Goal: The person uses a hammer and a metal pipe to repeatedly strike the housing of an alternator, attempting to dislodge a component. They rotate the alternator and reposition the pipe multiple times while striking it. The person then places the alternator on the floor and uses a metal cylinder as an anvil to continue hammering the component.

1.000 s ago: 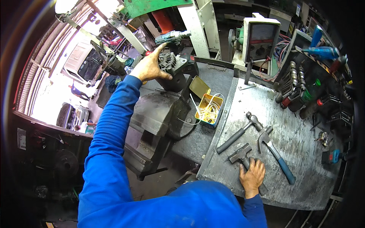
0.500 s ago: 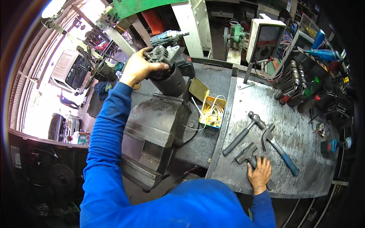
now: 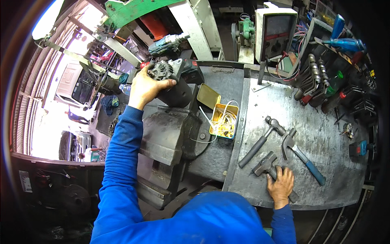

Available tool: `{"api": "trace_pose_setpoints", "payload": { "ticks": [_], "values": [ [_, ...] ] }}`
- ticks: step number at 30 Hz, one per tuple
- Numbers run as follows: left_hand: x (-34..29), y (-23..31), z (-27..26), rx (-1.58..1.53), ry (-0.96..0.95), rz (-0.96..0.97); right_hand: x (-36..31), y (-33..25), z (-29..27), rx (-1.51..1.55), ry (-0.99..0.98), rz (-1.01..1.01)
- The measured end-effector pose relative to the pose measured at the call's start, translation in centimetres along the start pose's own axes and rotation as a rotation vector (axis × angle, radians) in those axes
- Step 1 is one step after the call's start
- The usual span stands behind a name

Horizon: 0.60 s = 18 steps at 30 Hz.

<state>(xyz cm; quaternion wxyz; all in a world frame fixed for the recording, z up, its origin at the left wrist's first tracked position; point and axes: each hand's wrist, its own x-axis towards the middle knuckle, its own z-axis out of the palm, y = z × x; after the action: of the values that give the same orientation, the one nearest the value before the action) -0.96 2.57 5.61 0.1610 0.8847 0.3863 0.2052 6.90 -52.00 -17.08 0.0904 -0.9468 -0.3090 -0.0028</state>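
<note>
Left hand (image 3: 147, 87), upper left of centre, is clasped round one finned metal part (image 3: 164, 72); right hand (image 3: 281, 185), lower right, drapes over one hammer (image 3: 265, 164), its grip impossible to tell. Around them: one bench top (image 3: 321, 130) at right, one vise (image 3: 164, 132) left of centre, two more hammers (image 3: 304, 159) right of centre, one open tin (image 3: 221, 107) mid-frame.

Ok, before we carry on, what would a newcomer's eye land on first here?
The bright blue left sleeve, running up to the left hand on a slotted metal part beyond the vise. Then three hammers on the metal bench at right, the right hand over the nearest one's handle. Between vise and hammers, an open tin holding pale strands.
</note>
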Motion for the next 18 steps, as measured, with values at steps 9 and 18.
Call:
{"api": "trace_pose_setpoints", "payload": {
  "ticks": [9, 18],
  "values": [
    [0.5, 0.2, -1.2, -0.177, -0.2, 0.001, 0.1, 0.0, -0.3, 0.023, -0.048, 0.012],
    [0.6, 1.6, -1.2, 0.083, -0.124, 0.04, 0.3, -0.1, -0.3, 0.007, -0.01, -0.007]
  ]
}}
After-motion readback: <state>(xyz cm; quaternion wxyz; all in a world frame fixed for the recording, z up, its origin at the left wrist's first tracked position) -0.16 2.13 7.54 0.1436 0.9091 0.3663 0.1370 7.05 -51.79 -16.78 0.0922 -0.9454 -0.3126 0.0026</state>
